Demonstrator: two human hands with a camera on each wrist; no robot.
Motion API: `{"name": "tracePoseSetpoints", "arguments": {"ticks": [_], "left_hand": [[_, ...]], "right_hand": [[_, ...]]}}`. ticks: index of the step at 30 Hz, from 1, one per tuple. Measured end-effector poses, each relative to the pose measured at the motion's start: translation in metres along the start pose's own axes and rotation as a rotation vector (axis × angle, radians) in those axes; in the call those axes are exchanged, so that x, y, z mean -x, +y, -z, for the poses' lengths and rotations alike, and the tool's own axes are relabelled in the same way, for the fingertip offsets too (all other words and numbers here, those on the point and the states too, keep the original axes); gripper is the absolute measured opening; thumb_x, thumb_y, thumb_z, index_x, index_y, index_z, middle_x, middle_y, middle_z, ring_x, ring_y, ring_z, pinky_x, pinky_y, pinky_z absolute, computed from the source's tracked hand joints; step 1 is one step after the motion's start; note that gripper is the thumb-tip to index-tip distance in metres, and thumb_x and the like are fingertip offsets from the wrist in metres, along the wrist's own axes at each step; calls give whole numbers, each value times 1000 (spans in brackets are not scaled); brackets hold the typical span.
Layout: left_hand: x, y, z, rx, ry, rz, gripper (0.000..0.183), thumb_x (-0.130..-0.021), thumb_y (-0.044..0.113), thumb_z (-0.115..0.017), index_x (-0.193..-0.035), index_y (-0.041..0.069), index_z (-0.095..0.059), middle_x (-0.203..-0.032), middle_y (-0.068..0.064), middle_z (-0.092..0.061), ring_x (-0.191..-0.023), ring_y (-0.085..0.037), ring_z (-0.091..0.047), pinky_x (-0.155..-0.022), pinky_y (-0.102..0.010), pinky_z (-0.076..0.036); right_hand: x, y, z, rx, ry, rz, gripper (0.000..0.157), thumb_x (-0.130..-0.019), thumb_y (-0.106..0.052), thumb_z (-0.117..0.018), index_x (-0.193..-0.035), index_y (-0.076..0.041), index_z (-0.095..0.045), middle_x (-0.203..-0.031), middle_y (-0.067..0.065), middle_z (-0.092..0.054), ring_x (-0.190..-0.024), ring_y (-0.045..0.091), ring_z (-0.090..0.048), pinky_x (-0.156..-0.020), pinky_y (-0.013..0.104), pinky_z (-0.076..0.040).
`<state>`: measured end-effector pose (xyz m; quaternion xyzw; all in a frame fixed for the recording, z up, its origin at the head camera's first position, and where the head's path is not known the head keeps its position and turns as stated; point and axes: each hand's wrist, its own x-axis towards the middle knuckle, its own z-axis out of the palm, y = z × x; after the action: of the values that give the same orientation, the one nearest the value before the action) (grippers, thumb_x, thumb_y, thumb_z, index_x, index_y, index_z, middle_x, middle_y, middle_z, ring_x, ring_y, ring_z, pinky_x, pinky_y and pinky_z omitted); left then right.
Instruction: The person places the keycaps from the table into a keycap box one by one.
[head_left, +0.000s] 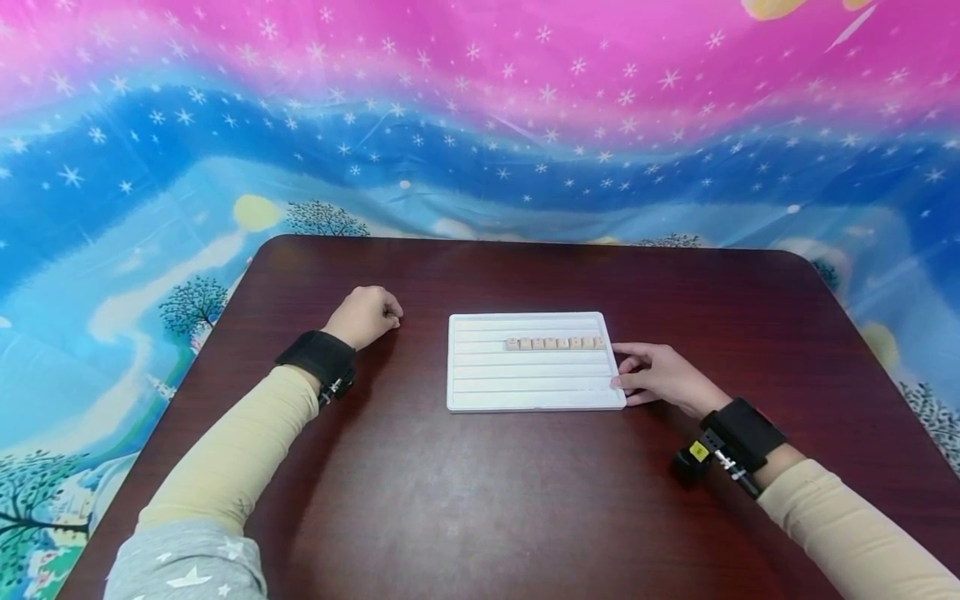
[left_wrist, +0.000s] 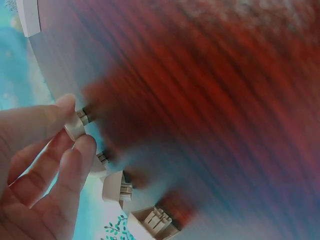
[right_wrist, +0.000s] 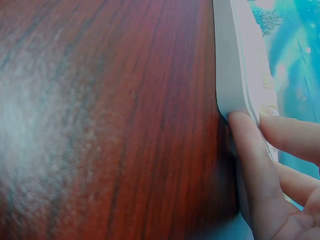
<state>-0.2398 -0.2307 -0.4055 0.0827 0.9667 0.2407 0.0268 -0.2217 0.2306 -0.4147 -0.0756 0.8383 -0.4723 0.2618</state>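
In the head view my left hand [head_left: 365, 317] is low over the table, left of a white ridged board [head_left: 525, 383]. The left wrist view shows its thumb and fingers pinching a small beige keycap [left_wrist: 75, 127]. Several more keycaps [left_wrist: 114, 187] lie beside those fingers on the table, hidden behind the hand in the head view. A row of lettered keycaps [head_left: 557, 343] sits in one groove of the board, reaching its right rim. My right hand [head_left: 660, 377] holds the board's right edge, thumb at the rim near the front corner.
The dark reddish-brown table [head_left: 465, 492] has rounded far corners. Behind it hangs a pink and blue backdrop cloth [head_left: 480, 117] with snowflakes and trees. Each wrist wears a black strap [head_left: 750, 433] with a small device.
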Motion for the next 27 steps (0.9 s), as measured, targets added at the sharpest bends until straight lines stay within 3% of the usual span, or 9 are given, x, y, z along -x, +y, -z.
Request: {"name": "tracePoseSetpoints", "arguments": {"ticks": [6,15,27], "left_hand": [[-1,0,1,-1,-15,-36,12,-94,-3,-67,-102,-1,-77,-103,-15,-72,-93,-29,-68,-85,-45,-54],[1,1,-1,19,21,45,14,-96,6,-69,-106,-3,-74,-104,-18,-73,-94,-32,-68,-86,-48,-53],[2,0,-1,50,9,34,15,-94,-1,-68,-107,-4,-75,-101,-18,-74,-93,-31,-70,-84,-47,-55]], "right_hand": [[0,-1,0,-9,-1,-8,73,-95,-2,-71,-155,9,-31,-105,20,-55,-86,24,-69,-72,36,-61],[-1,-1,0,-10,2,-6,73,-95,-2,-72,-155,9,-32,-104,20,-56,-85,24,-69,-72,36,-61],[0,0,1,-15,-1,-7,73,-95,-2,-71,-156,9,-31,-104,20,-55,-85,23,-69,-72,36,-61]]}}
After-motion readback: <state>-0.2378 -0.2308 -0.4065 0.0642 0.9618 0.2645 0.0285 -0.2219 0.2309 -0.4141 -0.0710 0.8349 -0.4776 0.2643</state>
